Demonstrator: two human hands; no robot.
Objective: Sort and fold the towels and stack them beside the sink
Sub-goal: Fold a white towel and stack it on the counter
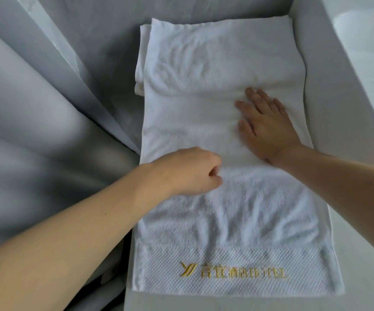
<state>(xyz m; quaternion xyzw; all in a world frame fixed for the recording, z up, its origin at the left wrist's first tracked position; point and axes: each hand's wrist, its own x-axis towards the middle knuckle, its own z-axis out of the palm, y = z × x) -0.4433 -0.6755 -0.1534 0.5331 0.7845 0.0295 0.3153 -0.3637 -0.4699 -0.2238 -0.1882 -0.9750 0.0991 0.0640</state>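
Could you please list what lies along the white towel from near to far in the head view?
Gold embroidered logo → left hand → right hand → folded white towel underneath at the far end.

A long white towel (226, 122) with gold embroidered lettering lies flat, its far end overlapping another folded white towel (141, 57).

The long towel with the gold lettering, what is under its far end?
A folded white towel peeks out at the left edge, under the long towel. How many lie below is hidden.
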